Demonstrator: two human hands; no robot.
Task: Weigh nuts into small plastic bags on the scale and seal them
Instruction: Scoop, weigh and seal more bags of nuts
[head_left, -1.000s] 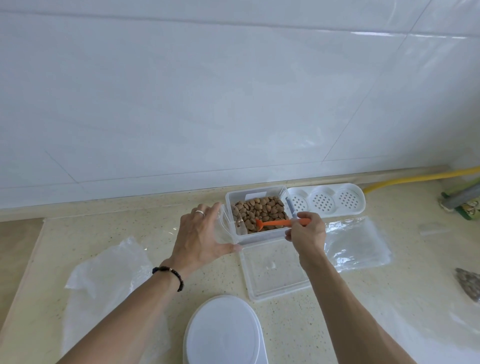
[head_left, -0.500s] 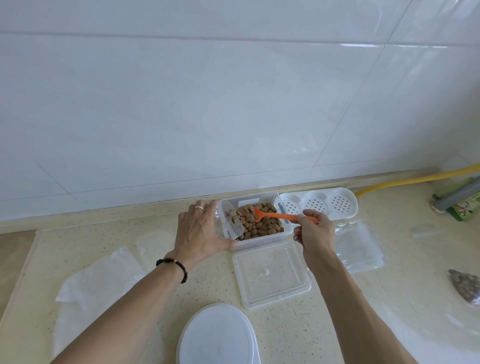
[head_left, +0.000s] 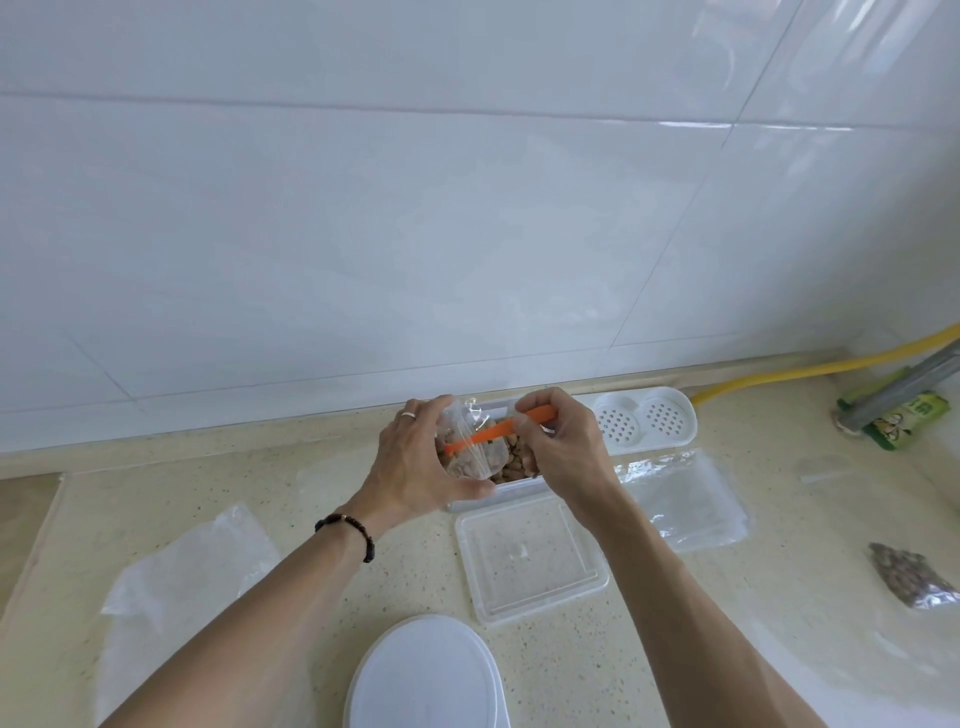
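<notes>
My left hand grips a small clear plastic bag over the clear container of brown nuts. The bag holds some nuts. My right hand pinches an orange scoop whose spoon end reaches into the bag's mouth. Near the counter's front edge, between my forearms, sits the white oval scale with nothing on it.
The container's clear lid lies in front of it. A stack of clear bags lies to the right, crumpled plastic to the left. A white perforated tray, a yellow hose and a filled nut bag lie at the right.
My left hand lifted the small bag up over the container. My right hand swung the orange scoop out of the nuts and tipped it into the bag's mouth.
</notes>
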